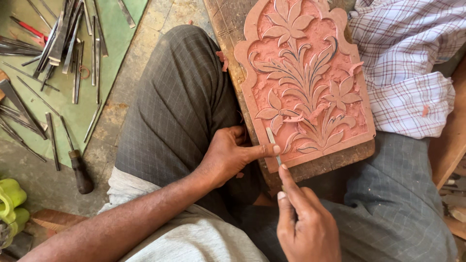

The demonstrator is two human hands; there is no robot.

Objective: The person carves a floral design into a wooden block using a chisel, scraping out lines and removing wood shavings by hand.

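A pinkish-red carved panel (310, 63) with a raised flower and leaf design lies on a worn wooden board (228, 19) across my lap. A thin flat metal chisel (272, 140) rests with its tip on the panel's lower left edge, near the bottom leaves. My right hand (303, 223) grips the chisel's lower end, forefinger stretched along it. My left hand (230, 154) rests beside the panel's left edge, its thumb pressed against the chisel blade. Small shavings lie on the carving.
Many thin metal carving tools (63, 43) are spread on a green mat (77, 116) at the left, with a wooden-handled tool (80, 170) on the floor. A yellow-green object (9, 196) sits at the left edge. Checked cloth (407, 63) lies at the upper right.
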